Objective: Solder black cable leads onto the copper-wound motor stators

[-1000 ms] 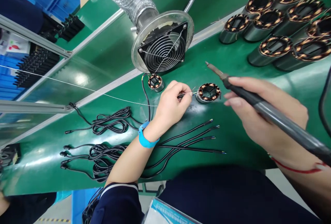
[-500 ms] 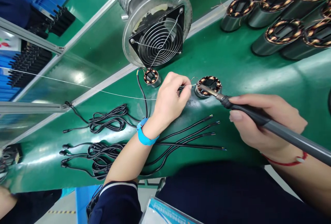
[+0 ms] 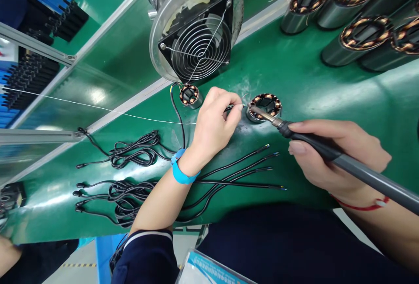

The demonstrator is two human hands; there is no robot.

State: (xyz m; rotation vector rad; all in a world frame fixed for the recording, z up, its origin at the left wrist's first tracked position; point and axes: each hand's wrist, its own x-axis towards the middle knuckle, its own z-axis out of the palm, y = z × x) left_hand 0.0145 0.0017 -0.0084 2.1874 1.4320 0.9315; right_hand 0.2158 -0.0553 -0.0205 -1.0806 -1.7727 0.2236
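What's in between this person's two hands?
In the head view, going from the left hand: thin wire ends, then a copper-wound ring, then the soldering iron's metal end, which extends over the ring's rim from the right hand.

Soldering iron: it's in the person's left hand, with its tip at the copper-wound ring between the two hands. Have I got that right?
Not the hand: the head view shows the soldering iron in the right hand. Its tip is at that copper-wound ring, as you say.
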